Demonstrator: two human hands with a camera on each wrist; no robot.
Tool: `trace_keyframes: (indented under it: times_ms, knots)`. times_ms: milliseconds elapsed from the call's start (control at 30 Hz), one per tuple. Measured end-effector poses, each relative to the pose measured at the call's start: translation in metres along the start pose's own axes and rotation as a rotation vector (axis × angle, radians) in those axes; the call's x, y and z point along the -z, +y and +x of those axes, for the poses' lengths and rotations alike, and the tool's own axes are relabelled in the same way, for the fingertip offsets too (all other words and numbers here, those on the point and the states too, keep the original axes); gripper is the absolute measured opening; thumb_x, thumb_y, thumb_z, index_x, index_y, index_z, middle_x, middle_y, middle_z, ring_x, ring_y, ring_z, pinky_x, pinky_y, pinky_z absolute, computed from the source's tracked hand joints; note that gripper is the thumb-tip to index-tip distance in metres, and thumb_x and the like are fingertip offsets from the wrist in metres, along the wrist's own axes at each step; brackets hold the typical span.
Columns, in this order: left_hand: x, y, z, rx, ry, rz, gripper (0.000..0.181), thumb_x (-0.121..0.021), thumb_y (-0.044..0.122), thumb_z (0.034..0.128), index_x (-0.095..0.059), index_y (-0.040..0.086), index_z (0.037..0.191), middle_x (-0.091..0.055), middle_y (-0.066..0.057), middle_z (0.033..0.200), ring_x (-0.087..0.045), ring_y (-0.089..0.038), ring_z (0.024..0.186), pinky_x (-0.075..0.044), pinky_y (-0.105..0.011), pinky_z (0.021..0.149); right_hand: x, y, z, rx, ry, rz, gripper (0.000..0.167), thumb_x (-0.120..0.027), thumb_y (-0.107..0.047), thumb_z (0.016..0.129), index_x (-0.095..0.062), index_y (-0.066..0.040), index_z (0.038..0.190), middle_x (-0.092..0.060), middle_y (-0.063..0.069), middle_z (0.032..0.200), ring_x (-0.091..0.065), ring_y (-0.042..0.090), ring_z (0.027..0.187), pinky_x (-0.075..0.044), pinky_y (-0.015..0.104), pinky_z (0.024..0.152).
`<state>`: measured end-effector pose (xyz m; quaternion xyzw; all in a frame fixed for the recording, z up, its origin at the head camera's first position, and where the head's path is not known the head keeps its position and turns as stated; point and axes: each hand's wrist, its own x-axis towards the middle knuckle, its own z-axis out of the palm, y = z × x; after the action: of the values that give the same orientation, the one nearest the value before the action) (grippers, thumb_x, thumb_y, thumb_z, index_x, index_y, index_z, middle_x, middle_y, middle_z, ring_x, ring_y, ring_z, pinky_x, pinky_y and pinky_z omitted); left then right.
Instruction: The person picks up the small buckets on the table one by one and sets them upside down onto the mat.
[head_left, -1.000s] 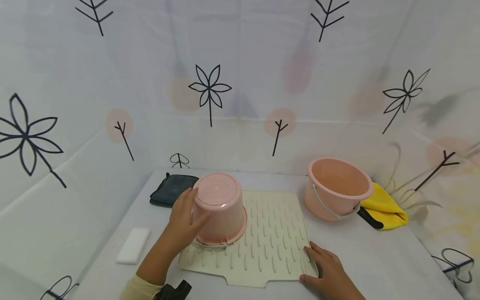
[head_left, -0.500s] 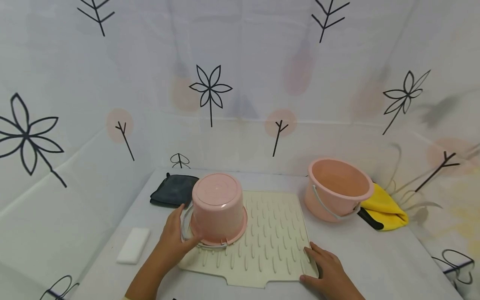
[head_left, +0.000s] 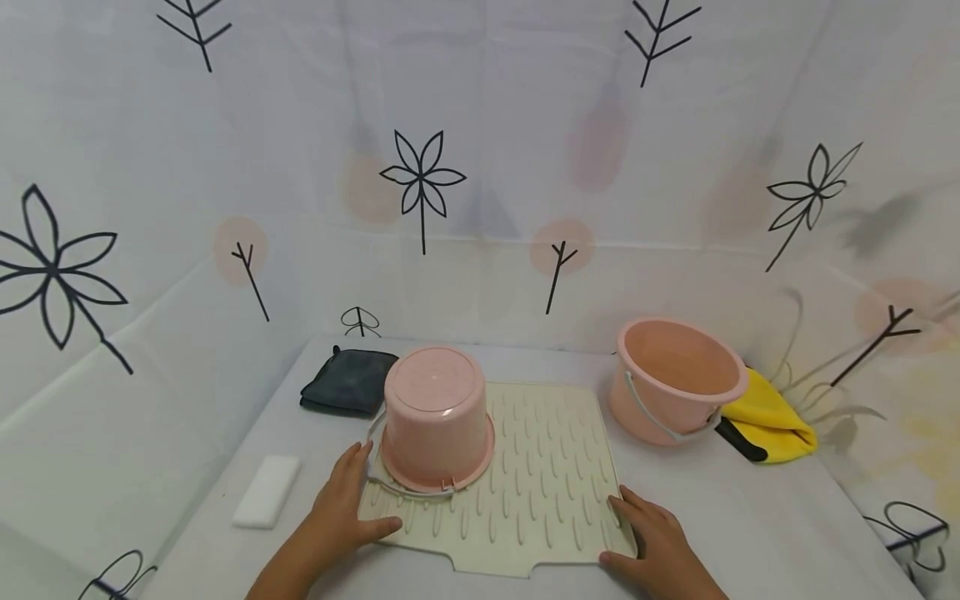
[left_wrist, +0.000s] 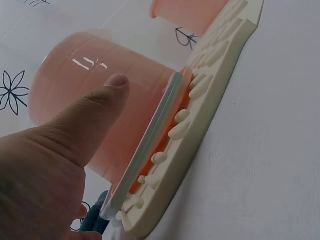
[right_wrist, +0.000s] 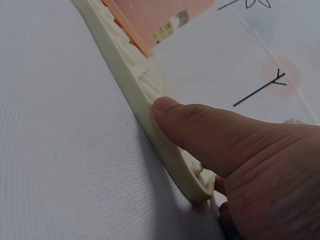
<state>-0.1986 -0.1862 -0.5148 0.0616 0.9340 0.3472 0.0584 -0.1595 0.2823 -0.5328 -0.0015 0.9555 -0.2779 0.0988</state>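
An upside-down pink bucket stands on the left part of a cream ridged draining board, its pale handle lying round the rim. My left hand is at the board's front left corner, fingers extended by the handle and thumb over the board's edge. In the left wrist view the thumb stands out in front of the bucket, and most other fingers are hidden. My right hand holds the board's front right corner, thumb against the front edge and fingers at the right side.
Another pink bucket stands upright at the back right, with a yellow and black cloth item beside it. A dark pouch lies at the back left, and a white block at the left. Patterned white sheets surround the table.
My left hand has come off the side of the upside-down bucket and moved down and toward me to the board's left corner. The right hand and the bucket have stayed put.
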Motion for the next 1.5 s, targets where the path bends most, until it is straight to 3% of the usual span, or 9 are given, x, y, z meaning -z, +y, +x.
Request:
trace_keyframes:
  times_ms: [333,900,1300,1500]
  knots:
    - [-0.007,-0.018,0.001,-0.085,-0.021,0.101,0.133,-0.092,0.063,0.0663,-0.025,0.001,0.163,-0.023,-0.031,0.168,-0.026,-0.053,0.153,-0.019,-0.083,0.112,-0.001,0.002,0.0,0.003,-0.001,-0.005,0.099,-0.087,-0.061,0.075,-0.054,-0.008,0.151,-0.037,0.025,0.165,-0.037,0.053,0.143,-0.037,0.074,0.108]
    - [-0.016,-0.029,0.003,-0.1,0.037,0.176,0.12,-0.093,0.063,0.0641,-0.043,0.005,0.157,-0.03,-0.023,0.168,-0.036,-0.048,0.15,-0.028,-0.077,0.113,0.001,-0.003,0.0,-0.016,-0.016,-0.003,0.101,-0.087,-0.062,0.074,-0.054,-0.007,0.152,-0.037,0.025,0.165,-0.037,0.052,0.143,-0.036,0.073,0.109]
    - [-0.017,-0.03,0.002,-0.084,0.024,0.173,0.118,-0.093,0.064,0.0644,-0.044,0.01,0.158,-0.029,-0.018,0.17,-0.033,-0.045,0.153,-0.025,-0.076,0.116,0.004,-0.009,0.002,-0.062,-0.059,-0.026,0.107,-0.087,-0.065,0.071,-0.052,-0.004,0.152,-0.034,0.029,0.165,-0.035,0.055,0.145,-0.035,0.073,0.111]
    - [-0.019,-0.029,0.004,-0.087,0.016,0.192,0.119,-0.093,0.064,0.0643,-0.044,0.009,0.158,-0.029,-0.019,0.17,-0.032,-0.047,0.153,-0.024,-0.078,0.115,0.015,-0.016,0.003,-0.081,-0.047,-0.036,0.114,-0.088,-0.065,0.069,-0.046,-0.003,0.156,-0.033,0.03,0.164,-0.035,0.053,0.148,-0.033,0.073,0.114]
